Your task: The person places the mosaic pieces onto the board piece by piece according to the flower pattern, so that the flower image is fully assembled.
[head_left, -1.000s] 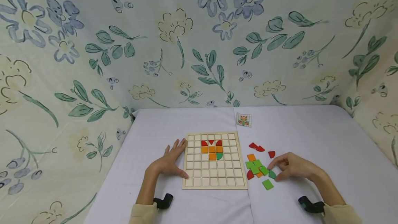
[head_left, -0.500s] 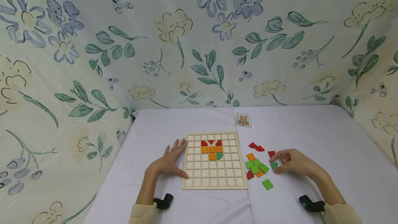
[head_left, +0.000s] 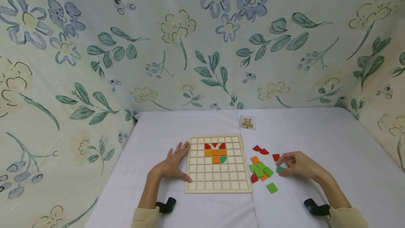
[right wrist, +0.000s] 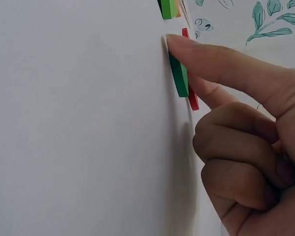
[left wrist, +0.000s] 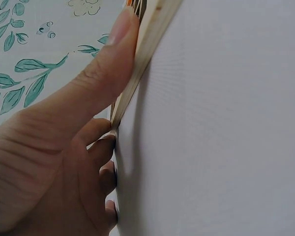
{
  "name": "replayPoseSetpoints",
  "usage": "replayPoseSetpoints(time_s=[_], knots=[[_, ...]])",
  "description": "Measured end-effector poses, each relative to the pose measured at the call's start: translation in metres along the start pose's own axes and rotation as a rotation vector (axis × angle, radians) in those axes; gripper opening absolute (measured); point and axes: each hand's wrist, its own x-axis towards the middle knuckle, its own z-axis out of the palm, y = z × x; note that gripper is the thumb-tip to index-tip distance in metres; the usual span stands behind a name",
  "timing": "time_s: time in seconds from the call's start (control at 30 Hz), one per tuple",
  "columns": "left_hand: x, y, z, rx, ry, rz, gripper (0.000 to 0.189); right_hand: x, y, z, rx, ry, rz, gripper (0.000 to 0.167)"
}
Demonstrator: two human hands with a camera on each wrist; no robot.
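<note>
My left hand [head_left: 171, 166] lies spread along the left side of a wooden grid board [head_left: 218, 177], its thumb on the lower left edge. In the left wrist view the thumb and fingertips rest at the board's edge [left wrist: 150, 42]. Red, orange and green tiles form a small pattern in the board's upper middle, including an orange square [head_left: 216, 152]. To the right of the board, my right hand [head_left: 299, 166] pinches a dark green tile [head_left: 280, 169] between thumb and index finger, close over the tablecloth. The other fingers are curled in, as the right wrist view shows.
Loose tiles lie between the board and my right hand: light green squares [head_left: 259, 172], an orange square [head_left: 255, 160] and red pieces [head_left: 264, 151]. One green square [head_left: 272, 188] lies apart, nearer me. A small pattern card [head_left: 248, 122] lies behind the board. Floral cloth [head_left: 202, 45] hangs behind.
My right hand has drawn the dark green tile away from the pile, back and slightly right, and the tile has turned between the fingers. The left hand has stayed at the board.
</note>
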Motion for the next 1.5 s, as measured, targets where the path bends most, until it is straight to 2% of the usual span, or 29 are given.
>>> replayPoseSetpoints(time_s=[0.27,0.87,1.17,1.5], knots=[[-0.001,0.001,0.000,-0.008,0.004,0.003,0.137,-0.004,0.005,-0.010,-0.005,-0.087,-0.045,0.034],[-0.001,0.001,-0.001,-0.002,0.004,0.004,0.136,-0.004,0.018,-0.018,0.026,-0.115,-0.076,0.034],[-0.001,0.000,0.000,-0.001,0.004,0.005,0.136,-0.002,0.013,-0.012,0.018,-0.070,-0.068,0.033],[-0.002,0.002,-0.002,0.003,-0.005,0.005,0.136,0.004,0.004,-0.005,-0.019,0.049,-0.017,0.041]])
